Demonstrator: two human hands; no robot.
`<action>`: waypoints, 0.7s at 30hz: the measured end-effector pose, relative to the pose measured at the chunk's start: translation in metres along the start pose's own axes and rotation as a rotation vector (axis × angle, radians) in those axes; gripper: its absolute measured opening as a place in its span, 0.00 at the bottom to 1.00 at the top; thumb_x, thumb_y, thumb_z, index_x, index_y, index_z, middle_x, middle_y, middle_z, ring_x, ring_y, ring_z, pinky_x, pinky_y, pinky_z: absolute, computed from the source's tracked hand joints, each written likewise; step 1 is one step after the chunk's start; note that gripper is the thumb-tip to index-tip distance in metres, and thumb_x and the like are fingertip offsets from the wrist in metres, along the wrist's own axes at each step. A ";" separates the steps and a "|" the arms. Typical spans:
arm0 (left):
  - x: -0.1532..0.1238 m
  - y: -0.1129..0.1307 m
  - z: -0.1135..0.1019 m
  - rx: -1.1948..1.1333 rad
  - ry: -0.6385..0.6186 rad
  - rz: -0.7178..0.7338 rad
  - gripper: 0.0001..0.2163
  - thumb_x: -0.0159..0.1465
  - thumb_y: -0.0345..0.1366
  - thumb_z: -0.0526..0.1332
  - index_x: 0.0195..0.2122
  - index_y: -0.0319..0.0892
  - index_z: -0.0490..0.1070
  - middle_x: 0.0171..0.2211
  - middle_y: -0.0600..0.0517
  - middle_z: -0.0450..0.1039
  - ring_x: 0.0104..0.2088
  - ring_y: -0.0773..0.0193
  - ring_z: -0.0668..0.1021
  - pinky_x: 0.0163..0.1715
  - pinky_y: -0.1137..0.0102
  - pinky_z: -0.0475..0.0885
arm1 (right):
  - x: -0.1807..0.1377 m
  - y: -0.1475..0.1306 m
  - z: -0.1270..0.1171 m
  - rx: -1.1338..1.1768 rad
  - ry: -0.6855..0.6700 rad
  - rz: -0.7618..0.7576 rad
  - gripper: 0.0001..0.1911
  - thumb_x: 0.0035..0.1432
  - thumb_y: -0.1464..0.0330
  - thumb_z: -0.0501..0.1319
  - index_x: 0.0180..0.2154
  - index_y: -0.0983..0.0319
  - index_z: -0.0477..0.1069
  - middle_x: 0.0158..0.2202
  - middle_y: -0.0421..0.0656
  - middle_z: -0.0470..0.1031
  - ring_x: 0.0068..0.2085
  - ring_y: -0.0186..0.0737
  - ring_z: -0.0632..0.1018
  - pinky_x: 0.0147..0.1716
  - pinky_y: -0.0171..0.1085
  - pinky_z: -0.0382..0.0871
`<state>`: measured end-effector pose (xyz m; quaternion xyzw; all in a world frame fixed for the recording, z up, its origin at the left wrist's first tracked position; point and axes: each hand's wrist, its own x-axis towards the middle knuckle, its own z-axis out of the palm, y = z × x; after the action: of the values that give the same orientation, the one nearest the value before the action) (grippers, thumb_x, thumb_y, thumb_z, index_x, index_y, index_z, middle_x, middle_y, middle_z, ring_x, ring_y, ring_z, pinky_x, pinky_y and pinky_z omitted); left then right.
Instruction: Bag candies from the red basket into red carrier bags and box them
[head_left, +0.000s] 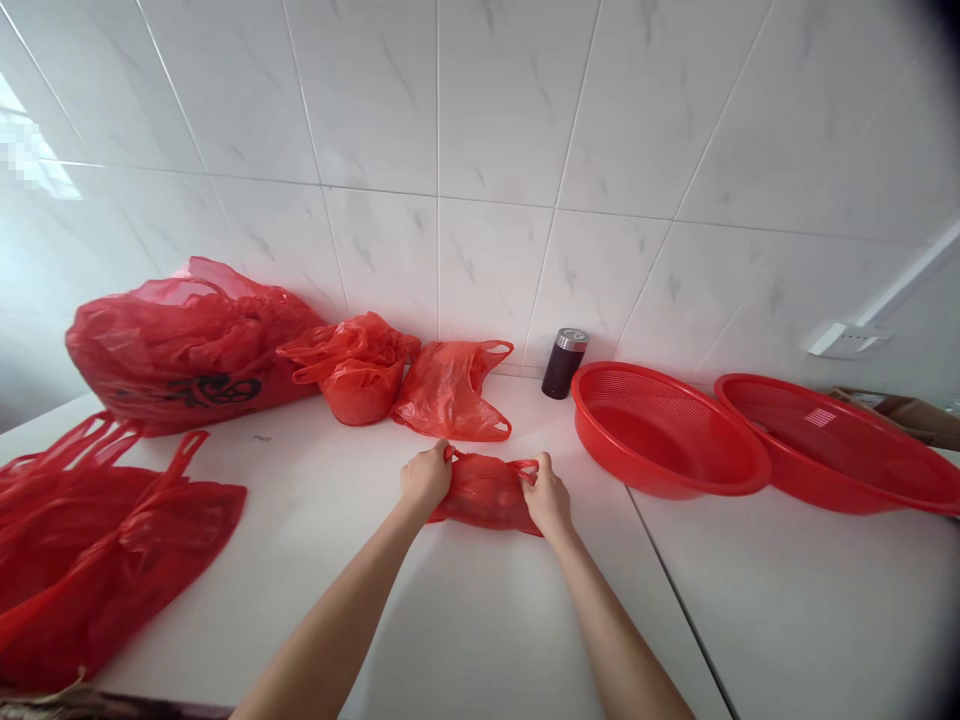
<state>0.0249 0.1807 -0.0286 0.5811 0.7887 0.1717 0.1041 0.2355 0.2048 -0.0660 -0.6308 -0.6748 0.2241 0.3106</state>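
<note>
Gripping the small red bag [487,495] by its handles [523,466], the left hand [426,480] and right hand [549,497] each have fingers clamped on plastic. The bag lies centrally on the white table [465,620]. Far: a flattened red bag [446,388], a dark tumbler [565,364]. Right: two red basins [634,466]. Left: a large printed red bag [195,345], far; loose red bags [142,560], near.

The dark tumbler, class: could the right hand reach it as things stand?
Probably, after letting go: the right hand holds a red bag, but nothing visible blocks its way to the dark tumbler.
</note>
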 end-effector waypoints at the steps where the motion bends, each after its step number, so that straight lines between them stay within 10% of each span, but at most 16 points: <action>1: 0.003 0.001 0.002 0.022 -0.003 0.000 0.14 0.66 0.38 0.46 0.40 0.47 0.71 0.36 0.44 0.79 0.35 0.52 0.79 0.32 0.64 0.67 | 0.000 0.001 0.002 -0.049 0.007 -0.006 0.07 0.58 0.69 0.55 0.37 0.57 0.56 0.28 0.38 0.71 0.29 0.39 0.73 0.25 0.33 0.53; 11: 0.012 0.002 0.022 0.139 0.067 0.041 0.13 0.65 0.31 0.48 0.41 0.43 0.72 0.33 0.45 0.80 0.34 0.54 0.80 0.45 0.59 0.63 | 0.000 0.001 0.009 -0.345 0.049 -0.067 0.07 0.61 0.72 0.54 0.39 0.59 0.55 0.32 0.43 0.76 0.30 0.41 0.76 0.26 0.34 0.49; 16: 0.004 -0.004 0.022 0.131 0.160 0.038 0.13 0.66 0.33 0.48 0.42 0.45 0.72 0.40 0.45 0.80 0.42 0.55 0.78 0.57 0.56 0.50 | 0.000 0.003 0.011 -0.369 0.081 -0.048 0.10 0.63 0.65 0.54 0.40 0.59 0.52 0.29 0.41 0.76 0.30 0.43 0.77 0.24 0.35 0.52; 21: -0.006 -0.028 0.007 0.057 0.168 -0.052 0.14 0.67 0.36 0.46 0.42 0.47 0.72 0.30 0.49 0.80 0.34 0.57 0.79 0.53 0.59 0.57 | -0.001 -0.001 0.011 -0.398 0.106 -0.022 0.19 0.59 0.54 0.57 0.39 0.60 0.52 0.27 0.43 0.75 0.30 0.48 0.78 0.24 0.37 0.54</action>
<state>0.0046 0.1688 -0.0458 0.5467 0.8140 0.1945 0.0256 0.2269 0.2045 -0.0727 -0.6833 -0.6953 0.0493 0.2174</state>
